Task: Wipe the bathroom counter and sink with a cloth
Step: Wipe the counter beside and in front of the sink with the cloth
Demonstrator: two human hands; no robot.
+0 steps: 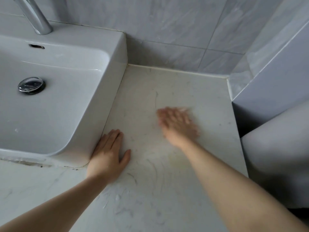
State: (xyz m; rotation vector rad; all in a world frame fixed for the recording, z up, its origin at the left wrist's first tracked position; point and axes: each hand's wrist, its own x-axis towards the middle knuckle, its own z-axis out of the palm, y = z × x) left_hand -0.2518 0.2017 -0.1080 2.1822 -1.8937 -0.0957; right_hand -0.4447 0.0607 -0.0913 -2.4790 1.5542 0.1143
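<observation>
The left hand lies flat, palm down, on the pale cream marble-veined stone counter. Its fingers are straight and close together, pointing to 1 o'clock, and the thumb is spread out to 3 o'clock. Its little-finger edge touches the rounded near corner of the white ceramic rectangular sink.

At 2 o'clock from it, and apart from it, the right hand is low on the counter and badly blurred. Its fingers seem to reach toward 11 o'clock, but I cannot tell whether they are spread, pressed flat or gripping something. A pale smear at its far edge may be the cloth. Its shape and long axis cannot be made out.

The sink sits on the counter at 9 to 11 o'clock of the hands, and its right wall runs from 12 down to 7 o'clock. In the basin is a round chrome drain plug, with a dark overflow slot in the back wall. A chrome faucet rises at 11 o'clock.

Along the sink's front edge the cracked sealant seam is ragged. Grey marbled wall tiles close the corner at 12 and 2 o'clock. A rounded pale grey form stands at 3 o'clock, beyond the counter's edge.
</observation>
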